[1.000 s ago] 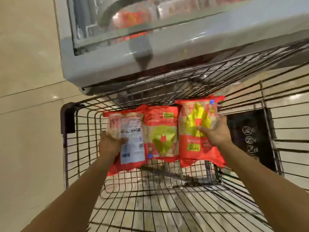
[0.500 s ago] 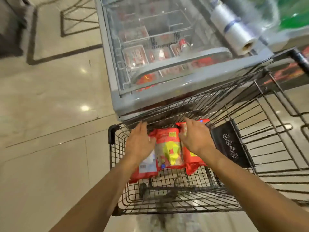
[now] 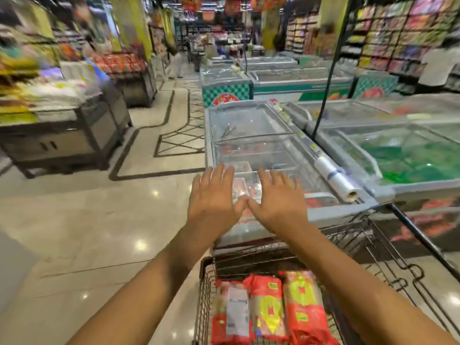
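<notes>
Red packets (image 3: 268, 307), three of them, lie side by side in a wire cart (image 3: 205, 282) at the bottom of the view. The left one shows a white label and the other two a yellow panel. Both bare forearms stretch forward over the cart.

The left hand (image 3: 214, 197) and right hand (image 3: 278, 197) hover palm down above the near end of a glass-topped freezer (image 3: 336, 213), well apart from the packets. The fingers (image 3: 225, 175) of both hands are spread and straight, and neither hand has hold of anything. The thumb tips come close together, but whether they touch cannot be told.

The cart stands just before the freezer's grey end wall. Red-labelled trays show through the glass under the hands. A roll of clear bags (image 3: 336, 179) lies on the freezer's right rim, between it and a second freezer (image 3: 403, 155) with green goods inside. A black pole (image 3: 327, 70) rises between the two.

Pale polished floor (image 3: 99, 220) with a dark inlaid line runs along the left, past blurred produce stands (image 3: 62, 130). More freezers (image 3: 298, 80) line up beyond, and stocked shelves (image 3: 398, 33) fill the far right of the shop.
</notes>
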Demonstrator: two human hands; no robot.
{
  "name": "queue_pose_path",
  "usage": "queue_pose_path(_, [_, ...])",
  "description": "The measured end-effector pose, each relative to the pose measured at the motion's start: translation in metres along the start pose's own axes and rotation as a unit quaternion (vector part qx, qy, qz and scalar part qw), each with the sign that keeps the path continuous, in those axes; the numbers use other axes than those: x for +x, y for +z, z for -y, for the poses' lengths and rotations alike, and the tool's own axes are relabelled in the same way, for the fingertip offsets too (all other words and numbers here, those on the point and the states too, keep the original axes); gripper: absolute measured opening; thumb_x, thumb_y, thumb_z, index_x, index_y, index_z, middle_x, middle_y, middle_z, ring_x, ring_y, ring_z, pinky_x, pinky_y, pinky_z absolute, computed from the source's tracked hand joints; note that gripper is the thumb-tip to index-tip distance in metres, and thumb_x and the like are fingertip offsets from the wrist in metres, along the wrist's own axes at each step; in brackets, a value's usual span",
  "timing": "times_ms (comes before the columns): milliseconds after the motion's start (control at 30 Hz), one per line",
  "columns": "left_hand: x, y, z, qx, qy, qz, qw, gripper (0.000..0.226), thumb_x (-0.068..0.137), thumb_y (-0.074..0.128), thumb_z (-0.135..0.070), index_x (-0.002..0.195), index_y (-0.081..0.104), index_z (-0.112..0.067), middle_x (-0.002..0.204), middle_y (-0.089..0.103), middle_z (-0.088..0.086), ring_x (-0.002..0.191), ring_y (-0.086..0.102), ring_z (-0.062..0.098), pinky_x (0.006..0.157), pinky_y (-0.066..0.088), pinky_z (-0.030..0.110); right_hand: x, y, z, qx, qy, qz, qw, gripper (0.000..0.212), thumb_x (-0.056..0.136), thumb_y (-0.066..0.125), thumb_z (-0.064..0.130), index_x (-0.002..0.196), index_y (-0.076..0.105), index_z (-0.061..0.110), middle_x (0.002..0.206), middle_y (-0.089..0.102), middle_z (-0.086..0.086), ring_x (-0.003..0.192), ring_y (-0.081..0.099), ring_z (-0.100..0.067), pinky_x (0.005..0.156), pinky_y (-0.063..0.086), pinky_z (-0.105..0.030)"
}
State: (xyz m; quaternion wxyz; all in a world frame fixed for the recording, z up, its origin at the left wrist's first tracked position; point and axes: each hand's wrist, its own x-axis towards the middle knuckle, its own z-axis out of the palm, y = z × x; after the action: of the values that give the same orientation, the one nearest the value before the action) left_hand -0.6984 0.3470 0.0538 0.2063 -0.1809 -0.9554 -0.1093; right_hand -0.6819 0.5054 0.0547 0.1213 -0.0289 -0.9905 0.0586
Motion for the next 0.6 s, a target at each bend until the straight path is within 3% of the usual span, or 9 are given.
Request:
queue_pose_path(67, [0.003,-0.022,0.009,0.04,-0.024,0.013,0.999,0.078,0.1,0.042,-0.061,0.163,0.023,-0.02,0.17,0.023,0.008,0.155,0.022,0.031,0.126,0.015,0.05,0.003,-0.02,0.012,-0.017,-0.023,-0.008,1.0,0.081,0.098,0.033,0.069,0.162,0.016,0.024,0.166,0.026,-0.011,0.154,0.021,-0.031,0.122,0.015,-0.052])
queue_pose_path(167, [-0.001,-0.052,0.022,0.076,-0.051,-0.003,0.996,0.079,0.1,0.039,-0.064,0.163,0.021,-0.021,0.17,0.023,0.009,0.154,0.023,0.032,0.125,0.019,0.052,0.007,-0.037,0.031,-0.015,-0.067,-0.047,0.997,0.08,0.097,0.034,0.071,0.16,0.022,0.023,0.159,0.039,-0.01,0.147,0.033,-0.032,0.118,0.024,-0.052])
queue_pose_path(333, [-0.013,-0.087,0.039,0.116,-0.136,-0.017,0.984,0.077,0.1,0.042,-0.064,0.163,0.024,-0.024,0.17,0.024,0.007,0.155,0.023,0.031,0.127,0.018,0.053,0.019,-0.053,0.061,0.031,-0.136,-0.02,0.99,0.08,0.099,0.032,0.069,0.162,0.012,0.026,0.167,0.024,-0.008,0.155,0.018,-0.029,0.123,0.015,-0.05])
queue_pose_path(500, [-0.033,-0.119,0.046,0.159,-0.216,-0.016,0.963,0.077,0.101,0.039,-0.065,0.165,0.014,-0.028,0.173,0.013,0.002,0.159,0.012,0.027,0.128,0.011,0.049,0.023,-0.062,0.092,0.093,-0.209,-0.017,0.973,0.077,0.098,0.034,0.069,0.161,0.017,0.027,0.165,0.029,-0.005,0.154,0.019,-0.028,0.124,0.014,-0.05])
queue_pose_path(600, [-0.057,-0.136,0.051,0.193,-0.256,-0.018,0.947,0.077,0.101,0.036,-0.066,0.164,0.013,-0.027,0.173,0.014,0.003,0.157,0.016,0.026,0.127,0.01,0.048,0.016,-0.063,0.111,0.111,-0.263,0.001,0.958,0.077,0.099,0.033,0.068,0.162,0.015,0.028,0.167,0.026,-0.005,0.155,0.016,-0.028,0.126,0.009,-0.051])
